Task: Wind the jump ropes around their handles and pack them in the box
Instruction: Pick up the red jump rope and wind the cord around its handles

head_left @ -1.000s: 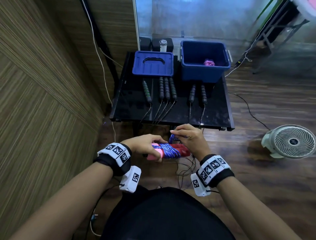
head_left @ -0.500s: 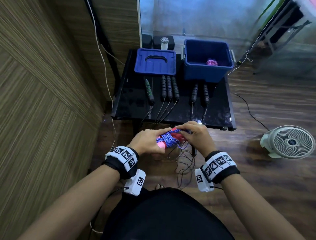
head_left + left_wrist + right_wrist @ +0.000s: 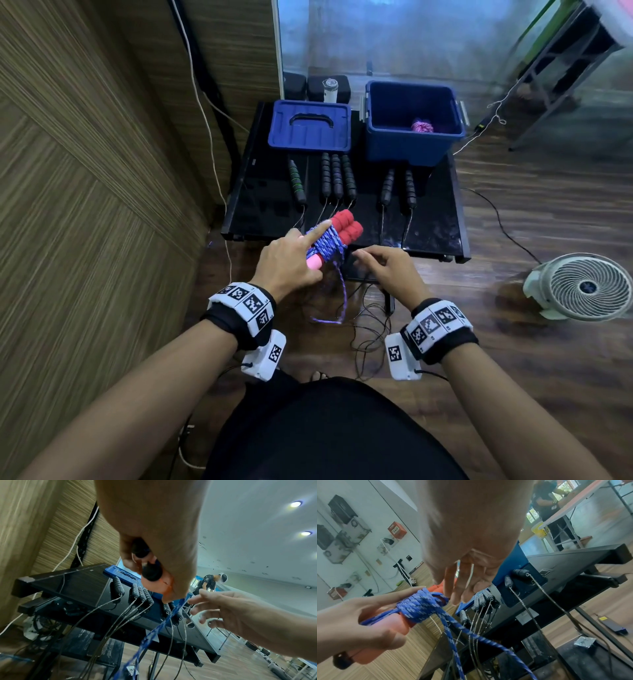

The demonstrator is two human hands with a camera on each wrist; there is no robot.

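My left hand [image 3: 291, 260] grips a pair of red-pink jump rope handles [image 3: 346, 228] held together, with blue speckled rope [image 3: 325, 241] wound round them; its index finger lies straight along the coil. A loose end of that rope [image 3: 340, 301] hangs down in a loop. My right hand [image 3: 383, 265] hovers just right of the bundle with relaxed fingers, holding nothing. In the right wrist view the wound blue rope [image 3: 421, 605] shows in the left hand [image 3: 359, 623]. The open blue box [image 3: 412, 120] at the table's back right holds a pink wound rope [image 3: 422, 126].
The blue lid [image 3: 310, 126] lies at the back left of the black table [image 3: 260, 192]. Several black-handled ropes [image 3: 337, 176] lie in a row, their thin cords hanging over the front edge. A white fan [image 3: 585, 286] stands on the floor at right; a wooden wall runs along the left.
The left hand has lifted the bundle forward toward the table and tilted it up. The right hand has let go of the blue rope, whose end now hangs loose.
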